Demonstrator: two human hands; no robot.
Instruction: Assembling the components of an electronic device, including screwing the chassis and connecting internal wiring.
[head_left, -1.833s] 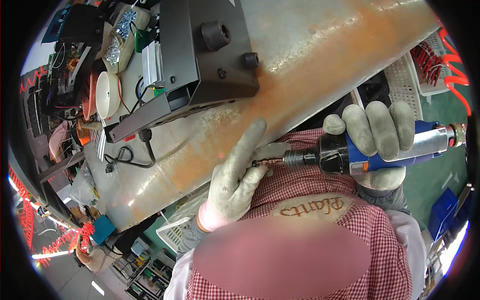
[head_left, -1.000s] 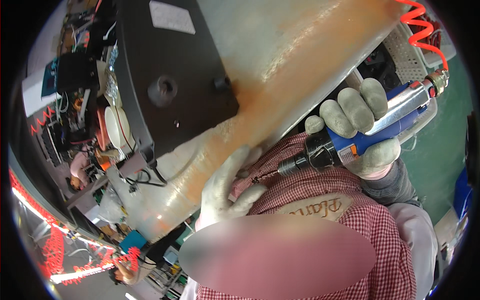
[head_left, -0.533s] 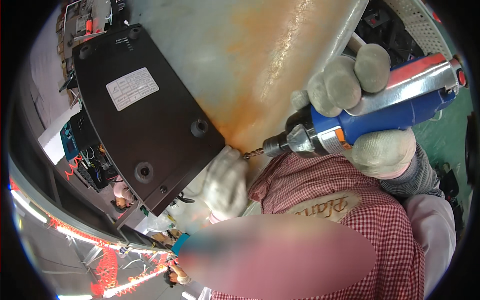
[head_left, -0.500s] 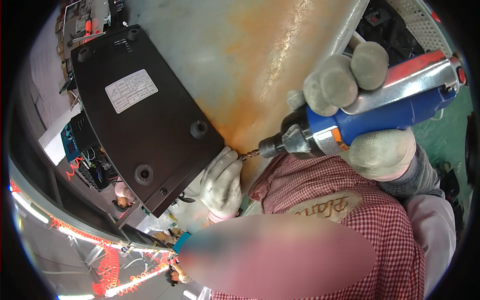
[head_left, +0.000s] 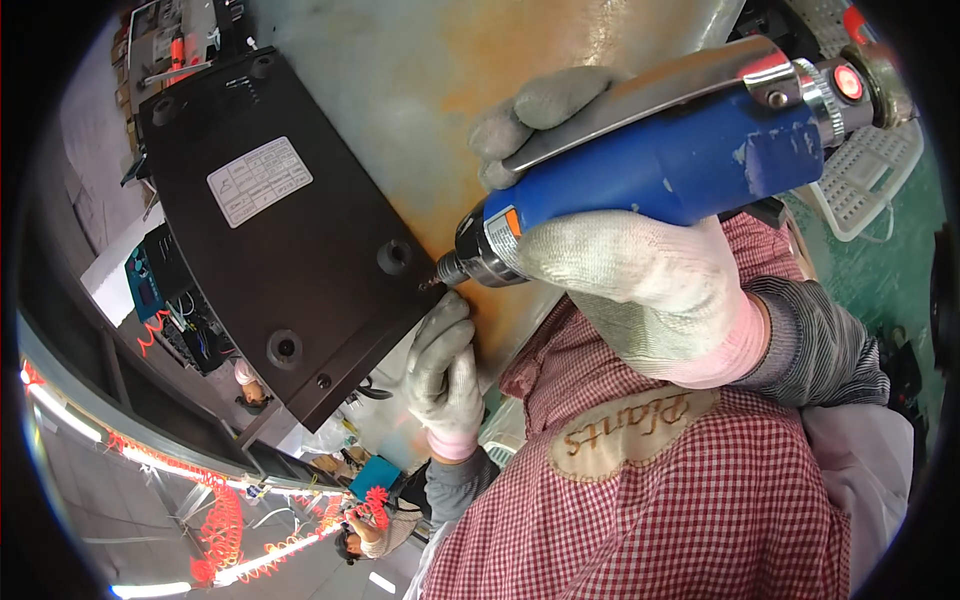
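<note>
We have our right hand wrapped round the blue drill, fingers closed on its body, probably to steady its weight. Its bit points past those fingers at the corner of the black box. Our left hand curls just below the bit, by the box's edge, perhaps bracing it; whether these half-folded fingers grip anything, we cannot tell.

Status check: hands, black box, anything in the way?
Right hand gripping blue drill. Drill bit at corner of black box, contact unclear. Left hand close by, possibly in the way.
</note>
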